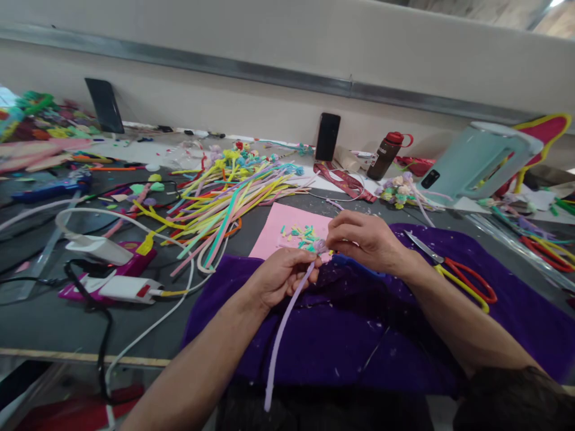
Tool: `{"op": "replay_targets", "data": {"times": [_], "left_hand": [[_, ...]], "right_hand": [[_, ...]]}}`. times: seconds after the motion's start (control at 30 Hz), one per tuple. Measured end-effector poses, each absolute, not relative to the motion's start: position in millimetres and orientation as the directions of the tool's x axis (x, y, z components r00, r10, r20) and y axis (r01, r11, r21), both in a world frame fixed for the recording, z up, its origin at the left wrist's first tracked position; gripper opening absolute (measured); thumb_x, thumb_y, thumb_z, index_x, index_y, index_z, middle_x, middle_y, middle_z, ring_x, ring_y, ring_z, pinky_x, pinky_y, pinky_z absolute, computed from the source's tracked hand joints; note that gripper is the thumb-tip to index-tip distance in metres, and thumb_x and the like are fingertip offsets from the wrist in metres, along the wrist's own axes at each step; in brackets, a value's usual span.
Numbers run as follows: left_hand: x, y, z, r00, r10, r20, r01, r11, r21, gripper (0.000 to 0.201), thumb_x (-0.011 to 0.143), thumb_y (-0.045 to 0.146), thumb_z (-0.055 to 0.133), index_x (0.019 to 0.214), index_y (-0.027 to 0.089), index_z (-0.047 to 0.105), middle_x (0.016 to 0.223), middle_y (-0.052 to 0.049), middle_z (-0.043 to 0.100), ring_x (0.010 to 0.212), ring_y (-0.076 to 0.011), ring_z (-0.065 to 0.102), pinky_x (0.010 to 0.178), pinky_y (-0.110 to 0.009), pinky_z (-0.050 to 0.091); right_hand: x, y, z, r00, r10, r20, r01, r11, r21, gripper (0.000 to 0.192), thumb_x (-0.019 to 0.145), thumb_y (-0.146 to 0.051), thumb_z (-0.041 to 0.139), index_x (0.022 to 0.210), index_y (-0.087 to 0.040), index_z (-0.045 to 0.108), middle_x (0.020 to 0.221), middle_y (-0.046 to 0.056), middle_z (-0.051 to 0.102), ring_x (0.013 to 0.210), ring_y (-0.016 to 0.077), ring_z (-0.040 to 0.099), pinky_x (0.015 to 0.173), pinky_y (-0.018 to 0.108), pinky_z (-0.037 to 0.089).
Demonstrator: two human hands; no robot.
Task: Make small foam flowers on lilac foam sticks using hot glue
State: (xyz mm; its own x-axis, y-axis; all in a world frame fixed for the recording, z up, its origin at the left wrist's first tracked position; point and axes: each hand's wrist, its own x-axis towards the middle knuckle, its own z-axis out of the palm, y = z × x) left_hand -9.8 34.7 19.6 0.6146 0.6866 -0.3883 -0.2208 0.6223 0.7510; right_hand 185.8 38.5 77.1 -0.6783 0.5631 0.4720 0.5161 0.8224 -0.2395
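Between my two hands is a small pipe-cleaner flower in lilac and pink, with a long lilac stem hanging down toward me. My left hand is closed, pinching the flower near the top of the stem. The fingers of my right hand are bent together at the flower's upper right side; what lies between their tips is mostly hidden. Just behind the flower, a pink sheet carries many short green and yellow pipe-cleaner snippets. Below my hands spreads a purple cloth.
Red-and-yellow scissors rest on the cloth at right. A heap of pipe cleaners lies behind left, near a magenta power strip with cables. A phone, a brown bottle and a teal jug stand along the back.
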Motion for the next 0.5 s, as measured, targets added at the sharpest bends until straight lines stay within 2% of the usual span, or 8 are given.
{"op": "replay_targets", "data": {"times": [0.17,0.5], "left_hand": [[-9.4,33.4,21.2,0.601,0.693,-0.399,-0.202,0.614,0.763,0.015,0.072,0.022,0.056,0.07,0.008,0.061,0.047,-0.003,0.059,0.029,-0.0046,0.043,0.027,-0.014,0.022],[-9.2,33.0,17.7,0.616,0.69,-0.38,-0.18,0.593,0.785,0.017,0.074,0.024,0.055,0.07,0.009,0.062,0.048,-0.002,0.059,0.03,-0.004,0.042,0.028,-0.014,0.022]], "right_hand": [[184.8,38.0,75.1,-0.694,0.542,0.474,0.538,0.828,-0.159,0.012,0.085,-0.02,0.051,0.084,-0.02,0.062,0.088,0.005,0.06,0.08,0.0131,0.056,0.067,0.024,0.043],[183.8,38.5,75.4,-0.709,0.569,0.418,0.574,0.809,-0.127,0.015,0.086,-0.024,0.049,0.086,-0.019,0.063,0.092,0.005,0.059,0.083,0.0142,0.054,0.069,0.026,0.043]]}}
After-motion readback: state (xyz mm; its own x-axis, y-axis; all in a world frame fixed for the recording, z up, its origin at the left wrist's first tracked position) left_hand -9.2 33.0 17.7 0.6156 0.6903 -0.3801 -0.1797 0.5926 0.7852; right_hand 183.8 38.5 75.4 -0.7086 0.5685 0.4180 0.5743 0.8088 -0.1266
